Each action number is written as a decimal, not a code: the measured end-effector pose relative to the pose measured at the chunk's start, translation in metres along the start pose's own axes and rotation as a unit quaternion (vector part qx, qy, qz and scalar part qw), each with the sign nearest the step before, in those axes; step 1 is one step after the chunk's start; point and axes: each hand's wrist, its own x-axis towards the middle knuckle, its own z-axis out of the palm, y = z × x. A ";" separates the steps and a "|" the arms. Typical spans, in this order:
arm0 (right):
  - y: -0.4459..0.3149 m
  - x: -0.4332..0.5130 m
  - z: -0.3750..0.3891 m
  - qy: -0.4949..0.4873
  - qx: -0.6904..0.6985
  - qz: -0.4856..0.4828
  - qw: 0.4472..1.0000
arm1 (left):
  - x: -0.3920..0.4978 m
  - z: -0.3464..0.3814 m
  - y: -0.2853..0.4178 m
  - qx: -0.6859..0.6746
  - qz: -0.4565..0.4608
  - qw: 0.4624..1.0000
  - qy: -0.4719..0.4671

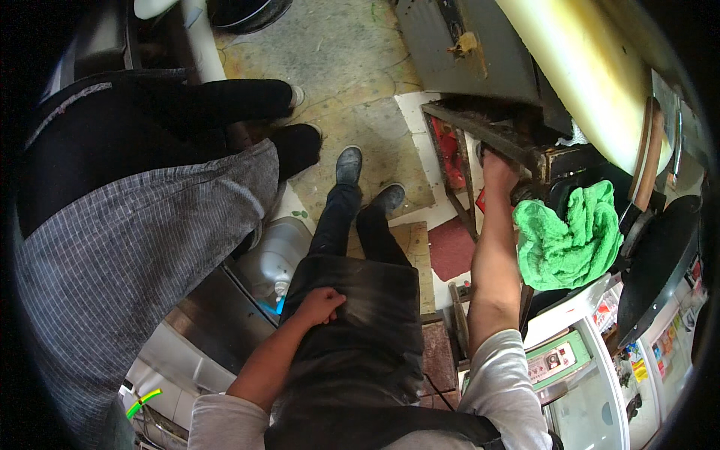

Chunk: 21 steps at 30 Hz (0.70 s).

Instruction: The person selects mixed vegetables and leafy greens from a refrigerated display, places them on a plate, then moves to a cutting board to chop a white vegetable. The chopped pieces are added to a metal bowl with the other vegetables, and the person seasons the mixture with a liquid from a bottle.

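Note:
My left hand (322, 305) is loosely curled in front of my black apron (360, 343), with nothing seen in it. Reaching forward and low, my right hand (497, 163) goes in beside a rusty metal frame (481, 132); the fingers are largely hidden there, so what they touch cannot be made out. A crumpled green cloth (568, 239) lies on the dark surface just right of my right forearm. Beyond it are a brown wooden handle (647, 154) and a black pan (658, 270). Red items (448, 152) show inside the frame.
Close on my left stands another person in a striped grey apron (152, 242). A translucent plastic jug (281, 247) sits on the floor between us. A long pale yellow board (585, 73) is at upper right. Low on the right is a glass-fronted white cabinet (610, 382).

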 end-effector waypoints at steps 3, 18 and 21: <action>-0.003 0.001 -0.004 -0.002 -0.024 -0.009 1.000 | -0.001 0.001 0.005 0.012 -0.009 1.000 0.011; -0.099 -0.090 -0.123 -0.185 0.309 0.283 0.889 | -0.031 0.012 0.056 -0.161 0.113 0.972 0.126; -0.155 -0.128 -0.214 -0.287 0.454 0.297 0.790 | -0.082 0.016 0.159 -0.313 0.336 0.879 0.126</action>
